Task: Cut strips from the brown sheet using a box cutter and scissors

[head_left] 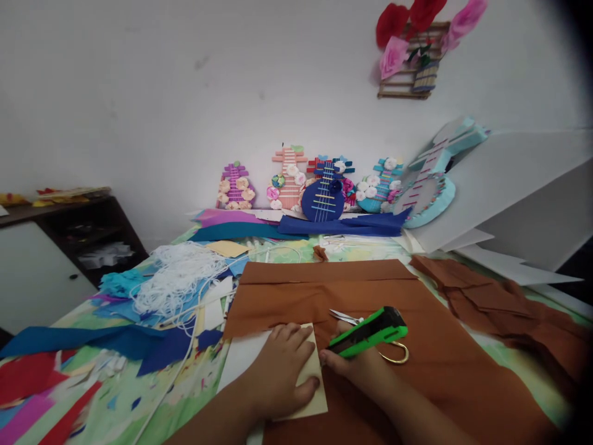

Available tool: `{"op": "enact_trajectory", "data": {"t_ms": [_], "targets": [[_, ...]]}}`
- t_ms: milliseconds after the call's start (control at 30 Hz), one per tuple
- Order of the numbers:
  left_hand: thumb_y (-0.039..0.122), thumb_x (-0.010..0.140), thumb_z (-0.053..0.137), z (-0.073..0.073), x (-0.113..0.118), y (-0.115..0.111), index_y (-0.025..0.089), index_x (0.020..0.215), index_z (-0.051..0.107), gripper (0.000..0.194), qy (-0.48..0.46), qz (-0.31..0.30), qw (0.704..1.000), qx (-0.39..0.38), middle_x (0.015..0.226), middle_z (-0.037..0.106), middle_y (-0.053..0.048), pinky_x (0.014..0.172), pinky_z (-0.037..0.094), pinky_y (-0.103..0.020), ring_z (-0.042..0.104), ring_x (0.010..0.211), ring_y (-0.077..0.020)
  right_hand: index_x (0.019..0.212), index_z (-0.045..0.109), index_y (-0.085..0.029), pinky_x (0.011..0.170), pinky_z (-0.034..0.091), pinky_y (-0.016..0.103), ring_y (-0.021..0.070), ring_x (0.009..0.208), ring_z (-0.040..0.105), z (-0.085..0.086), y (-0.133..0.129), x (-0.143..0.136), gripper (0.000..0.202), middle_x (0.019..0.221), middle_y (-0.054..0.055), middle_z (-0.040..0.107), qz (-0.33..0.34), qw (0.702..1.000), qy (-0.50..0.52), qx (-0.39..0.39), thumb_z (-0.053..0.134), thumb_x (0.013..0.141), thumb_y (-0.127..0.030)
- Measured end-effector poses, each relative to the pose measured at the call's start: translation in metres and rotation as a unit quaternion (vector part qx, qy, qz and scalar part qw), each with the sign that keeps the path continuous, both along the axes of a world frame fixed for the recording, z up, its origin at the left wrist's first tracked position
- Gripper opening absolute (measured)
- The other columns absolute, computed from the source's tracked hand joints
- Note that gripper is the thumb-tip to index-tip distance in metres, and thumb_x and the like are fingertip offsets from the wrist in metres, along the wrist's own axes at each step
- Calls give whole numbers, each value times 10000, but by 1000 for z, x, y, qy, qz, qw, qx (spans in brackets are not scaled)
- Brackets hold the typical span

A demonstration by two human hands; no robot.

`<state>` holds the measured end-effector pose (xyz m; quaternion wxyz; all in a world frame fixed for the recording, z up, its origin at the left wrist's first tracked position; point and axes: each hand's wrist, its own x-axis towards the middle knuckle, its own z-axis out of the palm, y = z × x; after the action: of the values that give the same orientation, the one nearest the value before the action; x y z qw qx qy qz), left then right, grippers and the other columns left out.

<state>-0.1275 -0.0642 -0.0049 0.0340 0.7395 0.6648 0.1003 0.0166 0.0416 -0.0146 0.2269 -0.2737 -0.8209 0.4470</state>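
Observation:
My left hand (283, 371) lies with its fingers stretched out over a pale yellow card (315, 402), pressing it down. Under the card are a white sheet (236, 358) and a large piece of brown fabric (417, 389). My right hand (359, 368) is wrapped round a green and black utility knife (370, 330), its front end close to the card's right edge. The blade itself is too small to make out. Just behind the knife, scissors (399, 353) with gold handles lie on the fabric, partly hidden by my right hand and the knife.
Tangled white cord (178, 278) and coloured scraps cover the table's left side. More brown fabric (504, 303) lies crumpled at right. Several decorated lute-shaped crafts, among them a blue one (323, 198), stand along the wall. White boards (514, 185) lean at right; a cabinet (41, 272) stands left.

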Motion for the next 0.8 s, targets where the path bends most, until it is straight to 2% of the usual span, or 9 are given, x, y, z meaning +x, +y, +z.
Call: {"op": "enact_trajectory", "data": {"t_ms": [200, 367, 600, 800], "targets": [[401, 737, 508, -1, 1, 1, 204, 1093, 485, 408, 3, -7, 1000, 8, 1276, 397, -59, 934, 236, -437, 342, 1106, -277, 637, 357, -200, 529, 362, 241, 116, 543, 433, -8, 3, 1, 251, 571, -40, 448, 13, 1000, -1, 3, 559, 660, -347], [402, 731, 514, 0, 1, 1, 208, 1080, 493, 399, 4, -2, 1000, 6, 1279, 394, -59, 933, 235, -436, 329, 1123, -283, 625, 365, -198, 525, 341, 234, 113, 548, 434, -2, 2, 3, 243, 567, -43, 450, 18, 999, -20, 18, 586, 646, -297], [407, 740, 498, -1, 1, 1, 211, 1073, 499, 386, 13, 1, 1000, 10, 1277, 394, -58, 935, 231, -441, 337, 1118, -285, 615, 353, -202, 506, 320, 228, 105, 522, 405, 0, -3, 2, 277, 554, -54, 448, 32, 998, -46, 25, 593, 649, -335], [418, 742, 507, 2, 1, 1, 217, 1081, 489, 395, 15, -1, 1000, -3, 1271, 400, -57, 933, 234, -438, 332, 1121, -278, 624, 361, -193, 538, 363, 229, 112, 579, 430, 1, 5, 5, 275, 605, -36, 443, 29, 998, 48, -27, 608, 636, -314]]}}
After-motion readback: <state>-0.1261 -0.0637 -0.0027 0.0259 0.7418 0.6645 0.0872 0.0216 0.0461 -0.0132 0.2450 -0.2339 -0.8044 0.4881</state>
